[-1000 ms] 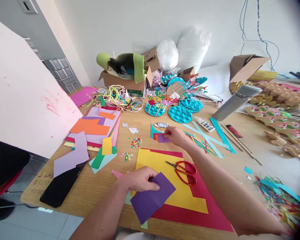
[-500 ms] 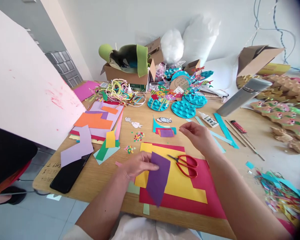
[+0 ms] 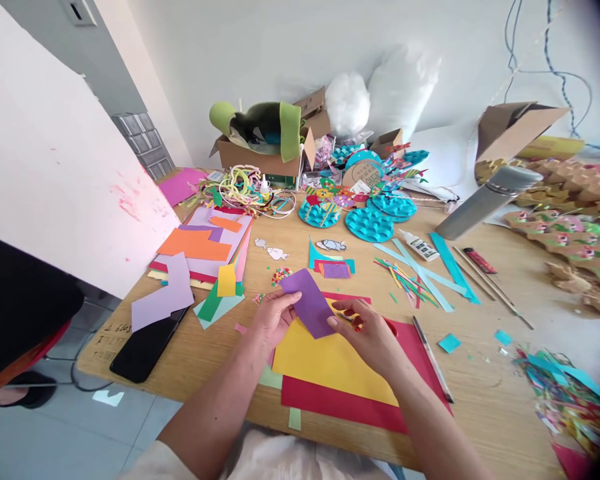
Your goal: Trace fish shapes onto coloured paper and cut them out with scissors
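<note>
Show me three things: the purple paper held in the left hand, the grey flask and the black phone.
Purple paper [image 3: 309, 304]: head view, middle of the sheet.
Grey flask [image 3: 481, 205]: head view, middle of its body.
Black phone [image 3: 143, 350]: head view, uncovered part.

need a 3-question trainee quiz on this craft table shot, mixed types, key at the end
1. What colour is the sheet that the left hand and right hand both touch?
2. True or false: the pen lies to the right of the yellow paper.
3. What covers part of the phone? A) glue B) lilac paper C) flask

Key: 1. Purple. 2. True. 3. B.
</note>
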`<state>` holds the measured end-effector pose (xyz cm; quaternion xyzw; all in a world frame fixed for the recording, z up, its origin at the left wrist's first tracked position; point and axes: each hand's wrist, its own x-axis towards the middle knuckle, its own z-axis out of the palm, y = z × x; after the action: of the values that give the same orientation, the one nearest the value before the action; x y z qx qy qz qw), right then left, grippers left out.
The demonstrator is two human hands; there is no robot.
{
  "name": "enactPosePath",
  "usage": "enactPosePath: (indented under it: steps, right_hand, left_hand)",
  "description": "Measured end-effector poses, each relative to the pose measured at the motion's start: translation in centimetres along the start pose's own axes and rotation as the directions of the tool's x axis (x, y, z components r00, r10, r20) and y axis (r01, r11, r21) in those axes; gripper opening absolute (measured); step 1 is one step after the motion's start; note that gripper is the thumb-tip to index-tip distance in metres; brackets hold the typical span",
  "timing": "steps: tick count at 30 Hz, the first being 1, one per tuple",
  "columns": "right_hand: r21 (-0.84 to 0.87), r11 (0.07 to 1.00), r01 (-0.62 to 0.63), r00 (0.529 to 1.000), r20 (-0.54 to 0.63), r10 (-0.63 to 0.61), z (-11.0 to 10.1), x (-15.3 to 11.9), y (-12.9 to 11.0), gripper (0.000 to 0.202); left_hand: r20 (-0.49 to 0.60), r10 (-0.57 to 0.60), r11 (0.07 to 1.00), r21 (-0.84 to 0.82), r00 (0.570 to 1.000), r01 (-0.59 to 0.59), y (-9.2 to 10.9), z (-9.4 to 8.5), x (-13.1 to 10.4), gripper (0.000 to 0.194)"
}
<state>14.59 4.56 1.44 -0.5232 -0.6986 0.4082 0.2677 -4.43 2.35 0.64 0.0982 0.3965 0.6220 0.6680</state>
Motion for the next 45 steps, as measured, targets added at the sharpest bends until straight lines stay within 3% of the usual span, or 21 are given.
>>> enactPosePath:
  steps: [4, 8, 13, 19, 27, 33, 38, 45]
  right_hand:
    - [0.043, 0.997, 0.067, 0.998, 0.008, -0.068, 0.6, 0.4, -0.2, 0.031]
    - [0.176, 0.984, 0.020, 0.998, 0.061, -0.032, 0.4, 0.7, -0.6, 0.034]
    - [0.080, 0.997, 0.011, 0.995, 0.097, -0.019, -0.6, 1.0, -0.7, 0.031]
    - [-0.122, 0.992, 0.036, 0.997, 0.067, -0.028, -1.8, 1.2, -0.6, 0.030]
    - [-0.116, 0.990, 0.077, 0.985, 0.164, -0.058, -3.1, 1.9, -0.5, 0.033]
    - [0.089, 0.995, -0.032, 0.984, 0.180, 0.015, -3.8, 2.8, 0.4, 0.039]
    - [0.289, 0.943, -0.165, 0.978, 0.169, 0.119, -3.7, 3.1, 1.6, 0.044]
    - [0.256, 0.960, -0.112, 0.994, 0.042, 0.105, -3.1, 3.3, 2.7, 0.042]
  left_hand:
    - [0.048, -0.011, 1.000, 0.007, 0.999, 0.011, 0.0, 0.2, -0.2, 0.024]
    - [0.119, -0.025, 0.999, 0.039, 0.993, 0.020, 0.0, 0.4, -0.5, 0.025]
    - [0.210, -0.010, 0.981, 0.193, 0.978, -0.031, -0.2, 0.6, -0.9, 0.030]
    - [0.117, 0.105, 0.873, 0.465, 0.988, -0.148, -0.1, 0.6, -0.7, 0.032]
    - [0.102, 0.078, 0.796, 0.592, 0.992, -0.123, -0.7, 0.0, -0.1, 0.041]
    - [0.072, 0.120, 0.779, 0.611, 0.990, -0.138, -0.7, 0.2, -0.2, 0.039]
    - [0.010, 0.177, 0.794, 0.590, 0.984, -0.149, -0.5, 0.2, -0.1, 0.040]
    - [0.025, 0.164, 0.786, 0.601, 0.986, -0.146, -0.9, -0.1, 0.3, 0.043]
